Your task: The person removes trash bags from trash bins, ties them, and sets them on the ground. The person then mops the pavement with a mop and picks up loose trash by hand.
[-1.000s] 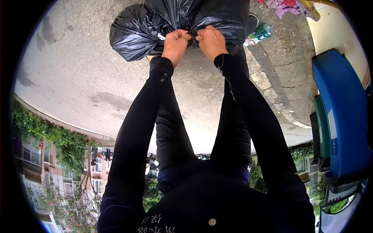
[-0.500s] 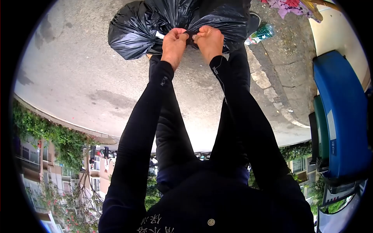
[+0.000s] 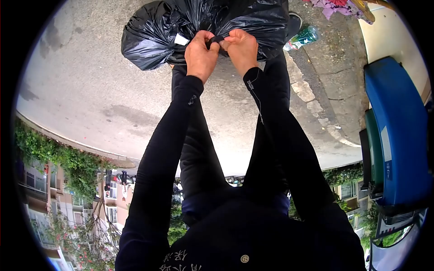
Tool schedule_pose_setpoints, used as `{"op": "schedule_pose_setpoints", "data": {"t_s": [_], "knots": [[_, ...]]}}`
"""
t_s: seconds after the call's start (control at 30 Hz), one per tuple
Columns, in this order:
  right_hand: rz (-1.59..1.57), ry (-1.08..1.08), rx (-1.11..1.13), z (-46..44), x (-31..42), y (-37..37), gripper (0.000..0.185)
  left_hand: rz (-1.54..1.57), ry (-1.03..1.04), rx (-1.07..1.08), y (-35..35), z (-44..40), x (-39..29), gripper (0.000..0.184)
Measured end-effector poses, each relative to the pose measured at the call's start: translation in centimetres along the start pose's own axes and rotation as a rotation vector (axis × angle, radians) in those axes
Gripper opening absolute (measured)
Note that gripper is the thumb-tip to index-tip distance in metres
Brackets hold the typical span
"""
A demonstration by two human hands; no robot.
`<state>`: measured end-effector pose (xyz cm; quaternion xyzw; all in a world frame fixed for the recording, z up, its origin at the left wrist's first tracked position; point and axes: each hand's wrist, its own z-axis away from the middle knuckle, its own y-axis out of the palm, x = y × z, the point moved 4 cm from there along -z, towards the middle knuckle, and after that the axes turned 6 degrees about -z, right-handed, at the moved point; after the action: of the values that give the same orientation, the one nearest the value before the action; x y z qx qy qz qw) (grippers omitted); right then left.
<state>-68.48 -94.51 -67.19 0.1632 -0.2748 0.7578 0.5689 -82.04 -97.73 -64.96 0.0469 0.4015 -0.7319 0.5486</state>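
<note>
A full black garbage bag [image 3: 149, 34] bulges at the top of the view, its plastic gathered toward my hands. My left hand [image 3: 201, 55] is closed on a twisted strip of the bag's black plastic, thumb and fingers pinched together. Close beside it, my right hand [image 3: 242, 49] pinches the same gathered plastic from the other side. A dark loop of plastic shows between the two hands. Next to my left fingers a small white scrap [image 3: 181, 39] lies against the bag. The bag's underside is hidden.
A green-labelled plastic bottle [image 3: 304, 38] lies on the pavement right of the bag, near a dark shoe [image 3: 294, 21]. Purple and red cloth [image 3: 332, 7] is at the top right. Blue [image 3: 395, 131] and green [image 3: 373, 149] bins stand at the right.
The dark plastic loop between my hands is more visible now. My left hand has turned slightly and shifted a little left, and the white scrap shows more.
</note>
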Motion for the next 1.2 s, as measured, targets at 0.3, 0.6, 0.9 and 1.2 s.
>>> {"op": "schedule_pose_setpoints", "data": {"t_s": [0.3, 0.6, 0.9, 1.2], "knots": [[-0.147, -0.213, -0.169, -1.5, 1.0, 2.1, 0.026, -0.166, 0.159, -0.278, -0.1, -0.2, -0.6, 0.017], [-0.456, 0.080, 0.044, 0.3, 0.1, 0.9, 0.039, 0.012, 0.247, -0.251, -0.2, 1.4, -0.7, 0.013], [-0.337, -0.068, 0.057, 0.4, -0.2, 1.0, 0.040, -0.046, 0.097, -0.196, 0.0, 1.8, -0.3, 0.016], [-0.232, -0.032, 0.104, -0.3, 0.1, 1.4, 0.047, -0.042, 0.100, -0.190, 0.1, 1.8, -0.2, 0.020]]}}
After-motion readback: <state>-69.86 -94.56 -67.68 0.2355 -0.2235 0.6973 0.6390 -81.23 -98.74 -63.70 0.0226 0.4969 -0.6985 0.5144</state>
